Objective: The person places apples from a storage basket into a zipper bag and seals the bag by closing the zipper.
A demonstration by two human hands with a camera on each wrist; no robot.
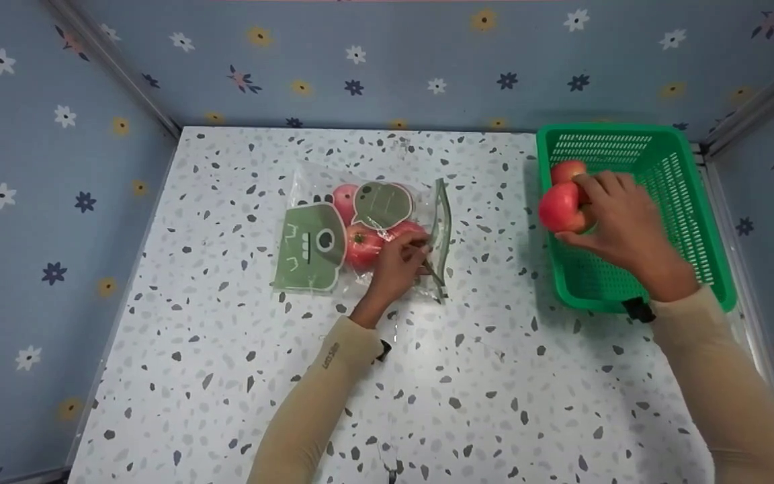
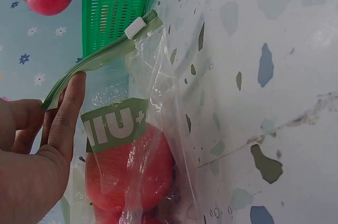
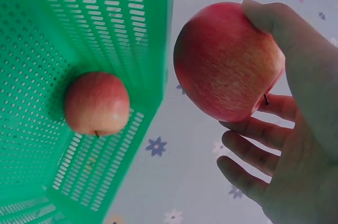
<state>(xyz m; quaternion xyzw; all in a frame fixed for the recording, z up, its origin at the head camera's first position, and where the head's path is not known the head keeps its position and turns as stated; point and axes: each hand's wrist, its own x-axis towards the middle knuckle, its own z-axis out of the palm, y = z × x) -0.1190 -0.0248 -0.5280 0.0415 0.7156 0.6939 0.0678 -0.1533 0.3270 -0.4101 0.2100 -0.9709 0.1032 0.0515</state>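
Observation:
My right hand (image 1: pixel 623 218) holds a red apple (image 1: pixel 559 207) between thumb and fingers, above the left rim of the green basket (image 1: pixel 715 242). A second apple (image 3: pixel 97 103) lies inside that basket, in a corner. My left hand (image 1: pixel 395 270) pinches the green zip edge of a clear plastic zip bag (image 1: pixel 308 252), which lies on its side with its mouth toward the basket. Several apples (image 1: pixel 363 247) show through the bag's film. A white slider (image 2: pixel 135 28) sits near the far end of the zip strip in the left wrist view.
The speckled white table (image 1: pixel 488 396) carries both the bag and the basket. Blue flowered panels (image 1: pixel 420 64) stand along the back and both sides. The basket is close to the back right corner.

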